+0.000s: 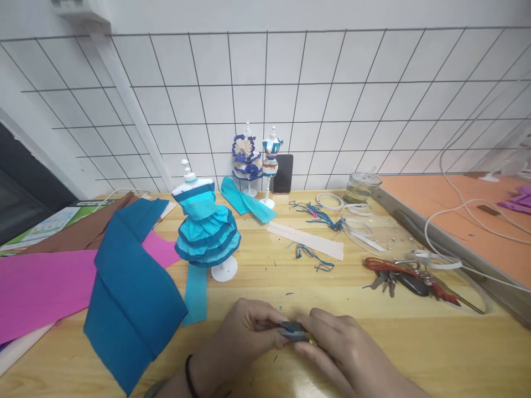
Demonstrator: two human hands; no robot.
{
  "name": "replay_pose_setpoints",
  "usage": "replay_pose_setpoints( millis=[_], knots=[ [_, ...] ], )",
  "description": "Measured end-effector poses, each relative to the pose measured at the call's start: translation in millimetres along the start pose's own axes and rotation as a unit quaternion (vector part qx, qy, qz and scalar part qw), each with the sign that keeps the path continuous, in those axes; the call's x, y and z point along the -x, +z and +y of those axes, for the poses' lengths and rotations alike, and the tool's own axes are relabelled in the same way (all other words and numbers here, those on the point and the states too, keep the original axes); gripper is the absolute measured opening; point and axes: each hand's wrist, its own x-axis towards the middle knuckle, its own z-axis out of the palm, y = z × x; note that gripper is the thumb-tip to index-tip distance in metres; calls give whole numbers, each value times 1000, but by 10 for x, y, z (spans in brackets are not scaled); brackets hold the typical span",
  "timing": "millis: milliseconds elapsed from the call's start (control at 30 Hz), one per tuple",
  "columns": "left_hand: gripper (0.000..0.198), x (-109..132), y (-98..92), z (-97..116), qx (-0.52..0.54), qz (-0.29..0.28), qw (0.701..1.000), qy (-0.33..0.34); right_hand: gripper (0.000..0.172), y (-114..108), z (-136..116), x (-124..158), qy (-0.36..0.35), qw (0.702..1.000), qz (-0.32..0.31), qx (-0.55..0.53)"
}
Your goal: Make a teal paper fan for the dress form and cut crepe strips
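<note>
Fingers closed here: I've got the left hand (249, 331) and right hand (347, 344) pinching a small, flat, dark-grey, metallic-looking piece (295, 334) between their fingertips. Close finger work, I'd judge, though blur hides detail; the next move calls for a steady grip.

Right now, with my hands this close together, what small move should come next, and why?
Perhaps ease your left hand slightly leftward: it seems to touch the small, flat grey blade-like tool that your right hand grips, and an edge there could nick you.
</note>
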Motion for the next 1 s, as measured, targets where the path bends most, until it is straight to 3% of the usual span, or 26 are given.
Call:
replay_pose_setpoints(
  millis=[500, 567, 733, 900, 1000],
  knots=[
    [13, -10, 5, -37, 6, -2, 1000, -1, 27, -37, -13, -2, 13, 999, -23, -19],
    [15, -12, 3, -46, 13, -1, 1000, -4, 21, -37, 18, 18, 32, 999, -6, -36],
    [20, -12, -17, -63, 33, -2, 999, -25, 38, -33, 96, 63, 138, 987, 56, -62],
    [16, -15, -24, -60, 17, 5, 1000, -1, 10, -73, 43, -8, 133, 983, -11, -127],
    [13, -14, -12, -20, -16, 8, 1000, 4, 8, -73, 15, -33, 137, 980, -30, -144]
  ],
)
